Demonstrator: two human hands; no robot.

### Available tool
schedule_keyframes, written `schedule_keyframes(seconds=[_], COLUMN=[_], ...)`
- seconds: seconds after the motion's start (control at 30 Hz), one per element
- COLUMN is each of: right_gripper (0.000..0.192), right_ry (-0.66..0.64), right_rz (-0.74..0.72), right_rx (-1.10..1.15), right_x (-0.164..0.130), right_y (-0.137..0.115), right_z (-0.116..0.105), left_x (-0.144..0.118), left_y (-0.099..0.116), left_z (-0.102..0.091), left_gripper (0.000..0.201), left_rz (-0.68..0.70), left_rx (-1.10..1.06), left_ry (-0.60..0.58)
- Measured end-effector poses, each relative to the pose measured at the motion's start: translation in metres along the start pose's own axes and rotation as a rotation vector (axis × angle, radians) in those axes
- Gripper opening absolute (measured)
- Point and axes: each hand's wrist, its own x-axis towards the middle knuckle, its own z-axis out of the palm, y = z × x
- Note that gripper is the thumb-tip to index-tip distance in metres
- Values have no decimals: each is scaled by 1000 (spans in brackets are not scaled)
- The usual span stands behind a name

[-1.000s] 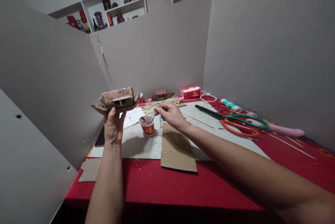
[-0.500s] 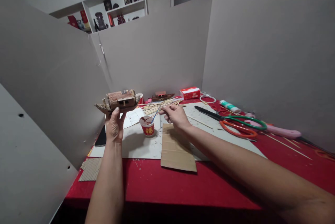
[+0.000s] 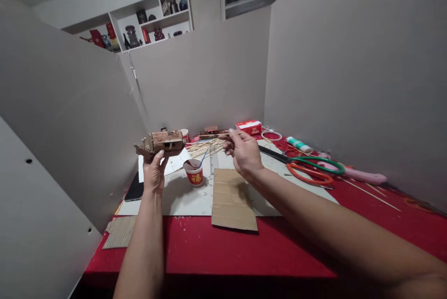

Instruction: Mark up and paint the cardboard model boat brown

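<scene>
My left hand [image 3: 154,175] holds up a small brown model boat [image 3: 168,141] from beneath, its thumb against the near side. The boat has a rounded cabin roof and a window opening. Pinched in my right hand [image 3: 242,150] is a thin wooden stick [image 3: 211,135], roughly level, its darker tip pointing left toward the boat but apart from it. Below and between my hands stands a red and white paper cup [image 3: 194,174] with dark reddish-brown stains inside. A blue thin stick [image 3: 204,157] leans in that cup.
Scissors with green and orange handles [image 3: 310,171] lie at right near a white-green bottle [image 3: 299,145]. Flat cardboard [image 3: 232,206] lies in front, a dark phone [image 3: 134,189] at left. Behind are a bundle of sticks [image 3: 206,147], a second model boat [image 3: 211,130] and a red tissue pack [image 3: 249,126].
My right hand has risen away from the cup, bringing the wooden stick up to a level position. The boat in my left hand has shifted slightly right and down in view. The blue stick stays in the cup.
</scene>
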Motion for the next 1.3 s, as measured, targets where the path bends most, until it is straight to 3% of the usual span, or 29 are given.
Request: schedule_keyframes(seconds=[0.2,0.4,0.7,0.9,1.1,1.3], right_gripper=[33,32,34,28,12,20], right_ry=[-165,-270,-259,-258,-446,-517], right_rz=[-192,-297,-285,-354,-574,-846], right_rx=[89,18,-35,-41,-99,-302], right_x=[-21,-41,-38,-40,-59,-56], right_y=[-16,-19,-22,-25,-23,-24], right_z=[14,17,8,7,3,-7], left_x=[-7,-17,-23,-25,-28,-30], left_y=[-5,-5,-4,-2,-2,-1], left_z=[9,18,23,27,29,30], left_gripper=[49,49,48,48,55,54], left_rz=[54,147,234,288,337,391], left_rx=[35,69,69,55,72,118], left_ry=[-31,-102,-84,-74,-97,-101])
